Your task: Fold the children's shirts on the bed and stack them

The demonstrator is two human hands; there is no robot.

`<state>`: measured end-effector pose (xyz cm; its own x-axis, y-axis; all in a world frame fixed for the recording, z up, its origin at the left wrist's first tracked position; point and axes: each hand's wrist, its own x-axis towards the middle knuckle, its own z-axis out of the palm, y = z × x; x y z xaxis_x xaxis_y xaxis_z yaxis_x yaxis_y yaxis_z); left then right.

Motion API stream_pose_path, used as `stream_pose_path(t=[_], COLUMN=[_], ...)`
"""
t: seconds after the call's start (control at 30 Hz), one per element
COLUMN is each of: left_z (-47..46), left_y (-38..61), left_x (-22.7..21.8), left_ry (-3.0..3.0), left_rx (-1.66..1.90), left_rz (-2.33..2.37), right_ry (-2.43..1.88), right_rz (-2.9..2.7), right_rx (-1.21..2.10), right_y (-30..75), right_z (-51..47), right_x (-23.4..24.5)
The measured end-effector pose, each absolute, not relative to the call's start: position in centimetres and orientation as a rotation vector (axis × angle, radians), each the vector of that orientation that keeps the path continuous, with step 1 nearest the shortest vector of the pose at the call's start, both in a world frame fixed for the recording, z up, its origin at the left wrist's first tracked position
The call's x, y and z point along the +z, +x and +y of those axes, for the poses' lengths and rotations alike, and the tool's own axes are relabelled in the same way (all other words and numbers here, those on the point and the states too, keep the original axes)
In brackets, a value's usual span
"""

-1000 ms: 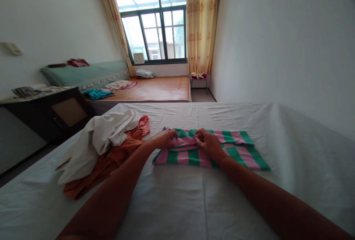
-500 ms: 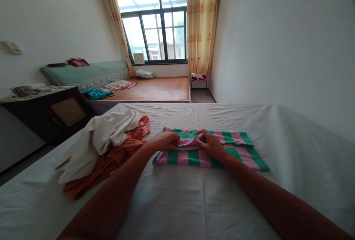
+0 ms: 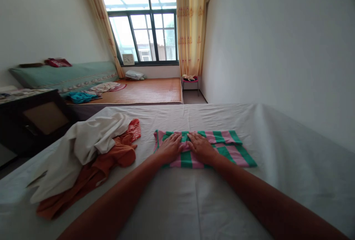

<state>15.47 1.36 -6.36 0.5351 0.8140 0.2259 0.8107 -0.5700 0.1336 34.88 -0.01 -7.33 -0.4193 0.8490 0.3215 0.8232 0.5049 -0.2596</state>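
A pink-and-green striped garment [image 3: 186,159] lies folded into a long flat rectangle on the white sheet [image 3: 177,199]. My left hand [image 3: 169,146] rests flat on its left half, fingers stretched out and pointing away from me. Close beside it, my right hand [image 3: 202,147] also lies flat on the cloth near the middle, fingers extended. Neither hand grips anything. The fabric under both palms is hidden.
To the left is a loose heap of clothes: a cream-white garment [image 3: 88,140], an orange-brown one [image 3: 102,166] and a red patterned piece [image 3: 135,129]. Beyond stand a dark cabinet [image 3: 36,114], a bed with a brown mat [image 3: 155,88] and a small stool [image 3: 190,80].
Both hands went from pinching the striped cloth's upper layer to lying flat on it, fingers straightened. The view has turned slightly right, so everything sits further left.
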Motion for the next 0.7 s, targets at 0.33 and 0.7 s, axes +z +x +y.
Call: stream_pose_path(t=[0.33, 0.7], left_z=[1.1, 0.9], left_y=[15.0, 14.2], left_x=[-8.2, -7.6], left_ry=[2.759, 2.610], left_rx=[0.274, 0.263], left_rz=[1.574, 1.526], right_ry=[-2.041, -2.182], right_rz=[-2.261, -1.956], right_rx=[0.090, -0.057], right_y=[44.5, 50.0], right_z=[0.6, -0.7], right_x=[-10.0, -10.6])
